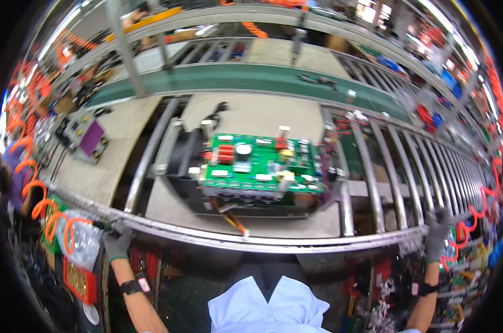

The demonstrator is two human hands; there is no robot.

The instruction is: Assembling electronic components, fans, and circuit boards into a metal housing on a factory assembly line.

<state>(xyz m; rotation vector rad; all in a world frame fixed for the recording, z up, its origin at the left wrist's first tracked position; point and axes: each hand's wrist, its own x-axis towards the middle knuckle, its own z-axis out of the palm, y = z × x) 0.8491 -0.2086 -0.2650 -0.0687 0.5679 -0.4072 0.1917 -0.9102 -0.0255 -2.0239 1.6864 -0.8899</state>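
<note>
My left hand (117,242), in a grey glove, is at the front rail's left part, fingers curled. The black end of an orange coiled hose (69,236) meets it, but what lies inside the fingers is hidden. My right hand (438,228), gloved too, is at the rail's right part beside another orange coiled hose (461,236); its fingers are blurred. Between my hands, apart from both, a black-cased unit (251,206) with a green circuit board (251,173) on top rests on a pale board (168,208). Loose coloured wires (237,223) hang from its front.
A metal rail (284,244) runs along the near edge. Steel rollers (396,172) stretch to the right. Another unit with a purple panel (90,139) sits on the left board. Beyond lies a green belt (223,77) with a dark tool (317,81). A red bin (80,280) stands lower left.
</note>
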